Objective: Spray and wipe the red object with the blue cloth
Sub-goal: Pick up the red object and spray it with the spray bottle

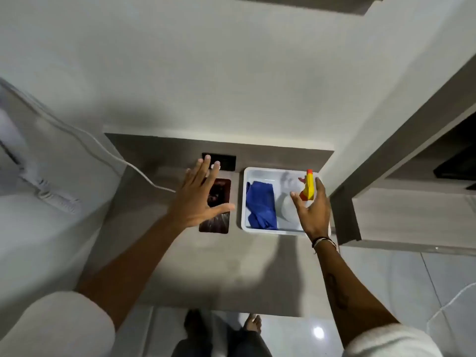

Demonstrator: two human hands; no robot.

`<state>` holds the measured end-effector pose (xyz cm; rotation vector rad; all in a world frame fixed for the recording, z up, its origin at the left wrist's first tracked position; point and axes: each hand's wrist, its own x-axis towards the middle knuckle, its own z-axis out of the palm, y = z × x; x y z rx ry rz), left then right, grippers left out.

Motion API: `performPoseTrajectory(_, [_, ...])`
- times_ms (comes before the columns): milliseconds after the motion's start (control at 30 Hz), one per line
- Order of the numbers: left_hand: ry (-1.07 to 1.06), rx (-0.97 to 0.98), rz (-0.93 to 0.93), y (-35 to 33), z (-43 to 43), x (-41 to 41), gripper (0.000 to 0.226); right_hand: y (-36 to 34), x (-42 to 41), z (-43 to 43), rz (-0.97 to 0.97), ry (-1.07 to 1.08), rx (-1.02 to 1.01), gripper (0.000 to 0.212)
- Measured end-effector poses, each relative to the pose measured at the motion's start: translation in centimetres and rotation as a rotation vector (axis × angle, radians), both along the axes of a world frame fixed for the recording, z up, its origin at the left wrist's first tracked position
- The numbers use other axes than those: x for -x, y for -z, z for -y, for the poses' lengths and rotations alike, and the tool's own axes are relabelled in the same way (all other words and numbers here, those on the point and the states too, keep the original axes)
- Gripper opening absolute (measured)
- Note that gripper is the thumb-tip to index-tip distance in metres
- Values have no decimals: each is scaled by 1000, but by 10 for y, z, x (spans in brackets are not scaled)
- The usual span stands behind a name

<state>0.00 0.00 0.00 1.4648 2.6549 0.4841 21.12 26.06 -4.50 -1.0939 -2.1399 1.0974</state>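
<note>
A dark red, glossy rectangular object (219, 199) lies flat on the grey table (195, 274). My left hand (198, 199) hovers over it with fingers spread, covering its left part. To the right stands a white tray (244, 202) holding a crumpled blue cloth (260, 204) and a white spray bottle (289, 210) with a yellow and orange head (309, 186). My right hand (313, 210) is over the tray's right side, fingers apart around the bottle's head; whether it touches the bottle I cannot tell.
A black socket plate (224, 161) sits on the table's back panel, behind the red object. A white cable (139, 171) runs in from the left. A wooden desk or shelf unit (401, 215) stands close on the right. My feet show below on the tiled floor.
</note>
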Motion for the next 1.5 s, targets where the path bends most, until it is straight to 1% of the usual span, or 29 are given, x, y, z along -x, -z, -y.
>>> performPoseTrajectory(33, [17, 39, 27, 6, 0, -1, 127, 4, 2, 1, -53, 4, 26, 70])
performPoseTrajectory(133, [23, 84, 20, 14, 3, -6, 131, 11, 7, 2, -68, 6, 50, 63])
performPoseTrajectory(233, [15, 57, 42, 17, 1, -5, 123, 18, 16, -8, -78, 85, 91, 54])
performPoseTrajectory(333, [-17, 37, 96, 12, 0, -5, 117, 24, 20, -20, -45, 71, 57, 51])
performPoseTrajectory(400, [-28, 5, 143, 11, 3, -4, 114, 25, 20, -25, -62, 97, 42, 49])
performPoseTrajectory(467, [-39, -39, 207, 10, 13, 0, 113, 23, 19, -28, -84, 135, -6, 47])
performPoseTrajectory(567, [-41, -111, 319, 11, 28, 8, 109, 11, 14, -27, -125, 156, -146, 45])
performPoseTrajectory(633, [-45, -154, 379, 12, 39, 15, 107, -4, 11, -18, -187, 194, -232, 39])
performPoseTrajectory(700, [-47, -195, 408, 13, 49, 24, 106, -23, 8, -3, -269, 231, -266, 32])
performPoseTrajectory(733, [-40, -209, 419, 15, 55, 29, 105, -32, 6, 7, -319, 231, -231, 26])
performPoseTrajectory(767, [-32, -228, 428, 17, 61, 34, 105, -39, 5, 21, -379, 206, -154, 21])
performPoseTrajectory(833, [-33, -269, 445, 21, 71, 40, 104, -52, 2, 53, -431, 99, 92, 30])
performPoseTrajectory(900, [-34, -291, 508, 26, 85, 47, 105, -56, 2, 93, -336, -2, 284, 35])
performPoseTrajectory(967, [-28, -316, 565, 29, 95, 51, 105, -53, 4, 133, -246, -97, 389, 44])
performPoseTrajectory(1000, [-21, -324, 580, 31, 99, 53, 105, -50, 7, 152, -216, -147, 446, 44])
performPoseTrajectory(1033, [-10, -328, 590, 33, 104, 55, 105, -45, 11, 170, -197, -193, 496, 38])
performPoseTrajectory(1067, [-3, -333, 592, 34, 107, 57, 104, -42, 15, 184, -190, -244, 547, 37])
performPoseTrajectory(1133, [3, -334, 588, 36, 111, 61, 104, -36, 24, 205, -160, -314, 623, 49])
performPoseTrajectory(1167, [7, -328, 583, 37, 112, 62, 104, -34, 29, 211, -132, -332, 638, 51])
performPoseTrajectory(1233, [19, -314, 574, 37, 114, 66, 104, -32, 38, 216, -91, -356, 617, 46])
performPoseTrajectory(1333, [41, -283, 555, 37, 115, 70, 104, -34, 54, 217, -76, -403, 536, 28])
performPoseTrajectory(1400, [49, -273, 535, 37, 114, 71, 104, -34, 61, 213, -6, -406, 470, 15])
performPoseTrajectory(1433, [47, -269, 527, 37, 113, 70, 104, -33, 63, 210, 26, -406, 444, 12])
performPoseTrajectory(1500, [44, -266, 514, 37, 112, 69, 103, -29, 65, 206, 64, -412, 421, 19])
